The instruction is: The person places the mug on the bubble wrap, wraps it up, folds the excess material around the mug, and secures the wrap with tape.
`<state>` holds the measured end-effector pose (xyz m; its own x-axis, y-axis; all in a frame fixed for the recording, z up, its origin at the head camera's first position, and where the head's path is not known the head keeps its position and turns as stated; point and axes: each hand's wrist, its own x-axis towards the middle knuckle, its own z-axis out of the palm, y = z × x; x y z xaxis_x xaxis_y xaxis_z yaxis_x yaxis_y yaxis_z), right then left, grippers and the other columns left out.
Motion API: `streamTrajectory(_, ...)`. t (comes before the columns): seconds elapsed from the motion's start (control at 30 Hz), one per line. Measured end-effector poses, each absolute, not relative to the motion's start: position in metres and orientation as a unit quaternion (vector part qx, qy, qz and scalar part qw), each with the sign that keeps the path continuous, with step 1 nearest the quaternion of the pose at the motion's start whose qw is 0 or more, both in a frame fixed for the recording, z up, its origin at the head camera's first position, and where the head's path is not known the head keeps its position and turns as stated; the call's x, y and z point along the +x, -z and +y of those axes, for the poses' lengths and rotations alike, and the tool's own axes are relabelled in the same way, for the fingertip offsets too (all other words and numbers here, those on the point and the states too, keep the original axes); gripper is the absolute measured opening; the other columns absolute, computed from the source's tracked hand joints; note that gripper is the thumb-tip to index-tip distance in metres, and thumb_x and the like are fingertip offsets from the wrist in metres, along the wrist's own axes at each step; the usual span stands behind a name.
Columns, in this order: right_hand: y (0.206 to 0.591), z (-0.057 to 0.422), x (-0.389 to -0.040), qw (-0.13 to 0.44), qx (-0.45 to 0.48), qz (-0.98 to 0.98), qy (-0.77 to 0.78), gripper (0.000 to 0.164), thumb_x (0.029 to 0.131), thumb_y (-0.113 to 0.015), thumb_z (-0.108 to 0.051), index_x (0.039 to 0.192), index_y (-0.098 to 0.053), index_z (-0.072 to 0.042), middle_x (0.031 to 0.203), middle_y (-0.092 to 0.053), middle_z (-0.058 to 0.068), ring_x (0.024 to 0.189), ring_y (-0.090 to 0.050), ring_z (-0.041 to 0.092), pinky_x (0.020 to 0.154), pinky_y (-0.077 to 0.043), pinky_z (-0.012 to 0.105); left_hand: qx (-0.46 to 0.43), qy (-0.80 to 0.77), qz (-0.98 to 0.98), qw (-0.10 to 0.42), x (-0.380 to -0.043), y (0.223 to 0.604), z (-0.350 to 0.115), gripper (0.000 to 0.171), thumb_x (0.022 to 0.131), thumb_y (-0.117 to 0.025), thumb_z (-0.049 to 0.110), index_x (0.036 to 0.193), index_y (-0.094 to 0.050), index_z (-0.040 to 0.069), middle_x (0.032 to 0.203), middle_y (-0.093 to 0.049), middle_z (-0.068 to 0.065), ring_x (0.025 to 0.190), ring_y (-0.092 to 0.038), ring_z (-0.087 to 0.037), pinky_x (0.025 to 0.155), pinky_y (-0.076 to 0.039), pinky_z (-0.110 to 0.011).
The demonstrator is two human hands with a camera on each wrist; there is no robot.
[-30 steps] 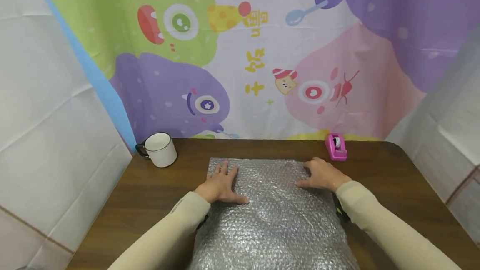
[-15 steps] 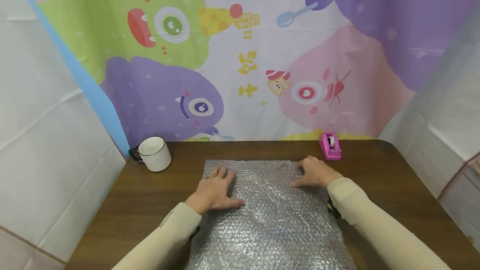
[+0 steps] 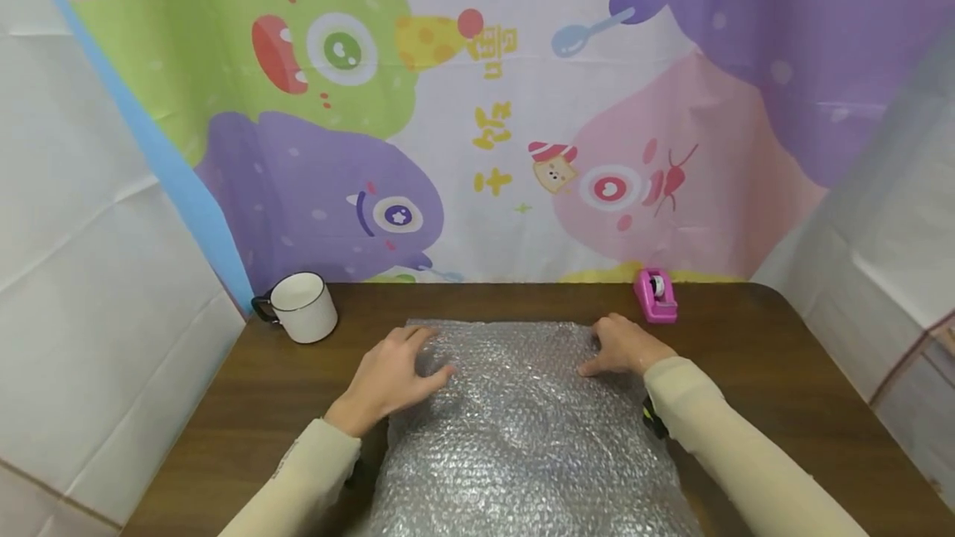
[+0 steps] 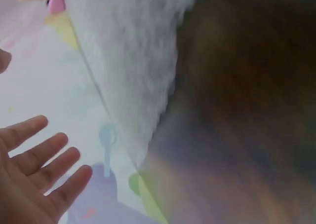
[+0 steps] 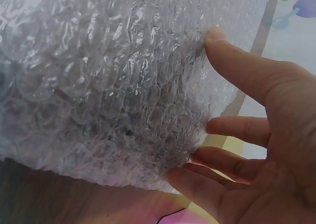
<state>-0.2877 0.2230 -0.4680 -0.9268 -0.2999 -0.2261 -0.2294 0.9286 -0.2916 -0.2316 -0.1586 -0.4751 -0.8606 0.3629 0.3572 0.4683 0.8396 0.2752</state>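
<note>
A large sheet of clear bubble wrap (image 3: 522,429) lies on the brown table, its far edge straight and its near part running out of the head view. My left hand (image 3: 391,375) is over the far left corner of the wrap. In the left wrist view that hand (image 4: 37,172) has its fingers spread, apart from the bubble wrap (image 4: 123,51), and holds nothing. At the far right corner, my right hand (image 3: 627,346) touches the wrap. The right wrist view shows the thumb (image 5: 237,68) on the bubble surface and the other fingertips against the side edge.
A white mug (image 3: 304,309) with a black handle and dark rim stands at the table's back left. A pink tape dispenser (image 3: 656,297) sits at the back right. Behind the table (image 3: 246,421) hangs a cartoon-printed curtain (image 3: 477,247).
My left hand has come off the bubble wrap's surface and shifted left to its corner, its fingers no longer flat on it. The right hand stays at the right corner.
</note>
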Motion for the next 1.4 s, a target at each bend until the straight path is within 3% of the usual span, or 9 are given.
streamTrajectory(0.27, 0.468, 0.221, -0.287, 0.144, -0.127, 0.974, 0.123, 0.069, 0.078, -0.090, -0.039, 0.122, -0.067, 0.009, 0.123, -0.064, 0.025, 0.120, -0.059, 0.041, 0.105, -0.049, 0.055, -0.189, 0.209, -0.943, 0.179, -0.241, 0.455, -0.192, 0.064, 0.089, -0.070, 0.054, 0.137, -0.063, 0.013, 0.138, -0.064, -0.012, 0.127, -0.059, -0.034, 0.098, -0.054, -0.055)
streamTrajectory(0.57, 0.468, 0.220, -0.288, 0.145, -0.130, 0.974, 0.118, 0.068, 0.078, -0.090, -0.039, 0.122, -0.067, 0.009, 0.122, -0.064, 0.024, 0.118, -0.059, 0.039, 0.104, -0.050, 0.053, -0.168, 0.217, -0.933, 0.233, -0.251, 0.431, -0.236, 0.062, 0.090, -0.074, 0.046, 0.135, -0.061, 0.006, 0.134, -0.065, -0.016, 0.126, -0.059, -0.038, 0.104, -0.048, -0.057)
streamTrajectory(0.73, 0.467, 0.220, -0.288, 0.143, -0.131, 0.974, 0.117, 0.069, 0.078, -0.090, -0.039, 0.122, -0.067, 0.009, 0.123, -0.064, 0.024, 0.119, -0.059, 0.039, 0.105, -0.050, 0.053, -0.152, 0.210, -0.933, 0.251, -0.255, 0.425, -0.266, 0.057, 0.092, -0.073, 0.044, 0.133, -0.062, 0.005, 0.132, -0.065, -0.019, 0.125, -0.057, -0.040, 0.101, -0.048, -0.062)
streamTrajectory(1.17, 0.465, 0.220, -0.286, 0.148, -0.124, 0.973, 0.125, 0.067, 0.078, -0.090, -0.038, 0.122, -0.068, 0.008, 0.121, -0.065, 0.022, 0.115, -0.060, 0.036, 0.103, -0.051, 0.052, -0.123, 0.295, -0.917, 0.238, -0.268, 0.424, -0.327, 0.052, 0.092, -0.076, 0.034, 0.133, -0.063, 0.005, 0.135, -0.062, -0.021, 0.129, -0.050, -0.045, 0.104, -0.037, -0.064)
streamTrajectory(1.4, 0.464, 0.219, -0.285, 0.141, -0.134, 0.973, 0.119, 0.067, 0.078, -0.090, -0.038, 0.121, -0.068, 0.009, 0.118, -0.066, 0.022, 0.113, -0.061, 0.036, 0.102, -0.052, 0.052, -0.067, 0.377, -0.899, 0.211, -0.272, 0.430, -0.349, 0.051, 0.103, -0.061, 0.037, 0.146, -0.055, 0.010, 0.148, -0.054, -0.021, 0.139, -0.046, -0.045, 0.107, -0.040, -0.064)
